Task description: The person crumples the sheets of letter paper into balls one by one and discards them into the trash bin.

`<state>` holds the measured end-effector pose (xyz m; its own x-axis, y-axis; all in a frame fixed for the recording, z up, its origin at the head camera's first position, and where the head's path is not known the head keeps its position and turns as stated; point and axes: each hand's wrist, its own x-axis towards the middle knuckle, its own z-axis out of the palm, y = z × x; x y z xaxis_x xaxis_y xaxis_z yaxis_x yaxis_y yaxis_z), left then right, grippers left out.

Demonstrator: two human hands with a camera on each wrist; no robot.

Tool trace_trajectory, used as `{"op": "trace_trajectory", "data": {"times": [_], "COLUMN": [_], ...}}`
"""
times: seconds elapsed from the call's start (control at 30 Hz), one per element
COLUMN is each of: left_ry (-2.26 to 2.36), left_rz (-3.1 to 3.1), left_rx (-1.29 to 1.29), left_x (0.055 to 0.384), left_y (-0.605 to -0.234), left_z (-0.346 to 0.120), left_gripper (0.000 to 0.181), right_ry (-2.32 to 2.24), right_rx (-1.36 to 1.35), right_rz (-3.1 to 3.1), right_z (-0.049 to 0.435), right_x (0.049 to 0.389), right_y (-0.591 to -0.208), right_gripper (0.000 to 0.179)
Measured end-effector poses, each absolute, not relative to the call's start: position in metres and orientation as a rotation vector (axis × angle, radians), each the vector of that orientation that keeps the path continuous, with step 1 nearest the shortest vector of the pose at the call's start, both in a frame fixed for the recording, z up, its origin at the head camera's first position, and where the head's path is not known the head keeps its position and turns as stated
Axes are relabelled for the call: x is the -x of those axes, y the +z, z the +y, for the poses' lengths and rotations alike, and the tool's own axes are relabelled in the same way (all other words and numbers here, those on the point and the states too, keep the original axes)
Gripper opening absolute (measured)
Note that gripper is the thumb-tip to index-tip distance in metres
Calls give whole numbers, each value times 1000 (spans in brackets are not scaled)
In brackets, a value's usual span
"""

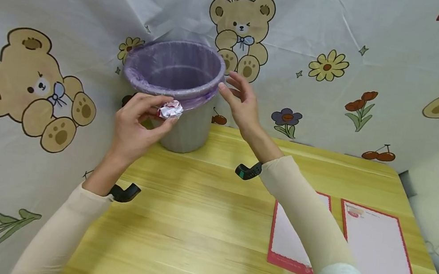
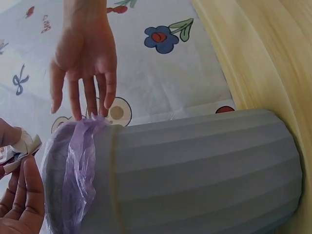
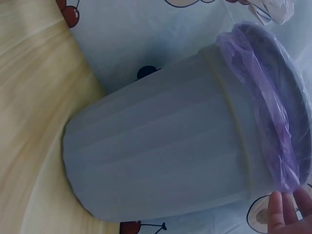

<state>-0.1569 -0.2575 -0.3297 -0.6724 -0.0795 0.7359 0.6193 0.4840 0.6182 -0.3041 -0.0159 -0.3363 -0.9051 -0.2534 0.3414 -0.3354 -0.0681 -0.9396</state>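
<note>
A crumpled piece of silvery foil wrapper (image 1: pixel 171 109) is pinched between the thumb and fingers of my left hand (image 1: pixel 136 121), in front of the bin's near rim. The grey ribbed trash bin (image 1: pixel 188 129) stands upright on the table against the wall. A purple plastic bag (image 1: pixel 203 102) lines it and folds over the rim. At the bin's right side, my right hand (image 1: pixel 241 103) has its fingers extended by the rim, holding nothing. In the left wrist view those fingers (image 2: pixel 87 95) reach the bag's folded edge; whether they touch it I cannot tell.
Two red-bordered white sheets (image 1: pixel 384 252) lie on the right of the wood-grain table (image 1: pixel 177 231), one partly covered by my right sleeve. Behind the table hangs a white cloth (image 1: pixel 303 25) printed with bears and flowers. Each wrist carries a black camera mount (image 1: pixel 249 171).
</note>
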Motion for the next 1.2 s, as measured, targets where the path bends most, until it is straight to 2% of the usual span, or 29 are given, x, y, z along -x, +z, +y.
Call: {"op": "trace_trajectory", "data": {"times": [0.33, 1.2], "left_ry": [-1188, -1236], "left_rz": [-2008, -1979], "left_rx": [442, 432], "left_x": [157, 162], "left_y": [-329, -314], "left_z": [-259, -260], "left_gripper": [44, 44], "right_ry": [2147, 2249], "right_rx": [-646, -642], "right_rz": [-2137, -2126], "right_z": [-33, -42], "right_x": [312, 323], "right_y": [-323, -330], "right_gripper": [58, 61]}}
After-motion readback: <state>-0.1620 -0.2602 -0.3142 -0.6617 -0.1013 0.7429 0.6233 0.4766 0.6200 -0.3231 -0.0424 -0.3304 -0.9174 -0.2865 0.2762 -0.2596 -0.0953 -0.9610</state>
